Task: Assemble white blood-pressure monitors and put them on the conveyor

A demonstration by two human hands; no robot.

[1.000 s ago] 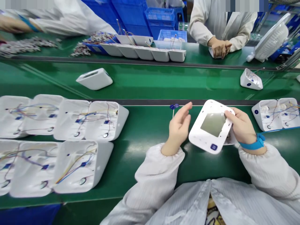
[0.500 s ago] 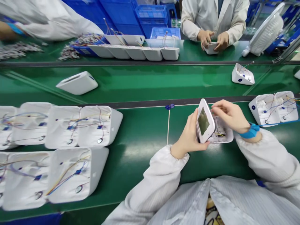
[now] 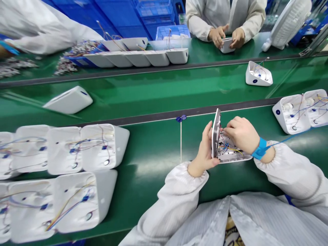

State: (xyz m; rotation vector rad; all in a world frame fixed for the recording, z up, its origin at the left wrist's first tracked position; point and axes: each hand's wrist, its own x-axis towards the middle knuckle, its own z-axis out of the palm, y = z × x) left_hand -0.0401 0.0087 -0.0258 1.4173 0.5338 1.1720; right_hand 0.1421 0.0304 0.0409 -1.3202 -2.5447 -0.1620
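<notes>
My left hand (image 3: 205, 148) grips a white front panel (image 3: 216, 133), which stands nearly on edge with its inner side facing right. Against it lies an open white housing (image 3: 232, 158), with coloured wires (image 3: 227, 146) and a small blue part inside. My right hand (image 3: 242, 135) reaches over the housing from the right, a blue strap around its wrist. Its fingertips are pinched together close to the panel's inner side; what lies between them is hidden.
Rows of open white housings (image 3: 97, 147) with loose wires fill the left side. Two more housings (image 3: 294, 114) stand at right. Small dark blue pieces (image 3: 181, 118) lie by the ledge. Across the green channel, a co-worker's hands (image 3: 237, 37) hold a white part near a fan (image 3: 290, 24).
The front panel has turned from showing its screen to standing edge-on, its inner side toward the housing. My right hand has moved left and down, its fingers now at the wires. The view has shifted slightly.
</notes>
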